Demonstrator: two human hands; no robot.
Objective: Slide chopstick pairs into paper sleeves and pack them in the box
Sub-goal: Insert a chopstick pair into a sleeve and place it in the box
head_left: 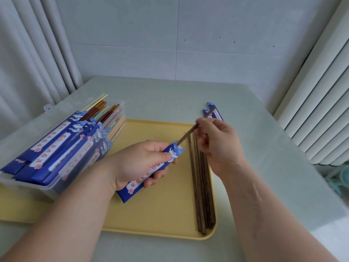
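- Left hand (139,163) grips the sleeve (174,151) over the tray's (160,214) middle; right hand (217,144) pinches the chopsticks (187,135), tips at the sleeve's mouth.
- Chopsticks look stiff and light: pinch near the top. Sleeve is thin paper, easily crumpled: hold loosely below the mouth.
- Box (37,188), on the tray's left edge, looks crowded.
- Loose sticks (203,195) lie along the tray's right side.
- Spare sleeves (215,112) lie beyond its far right corner.
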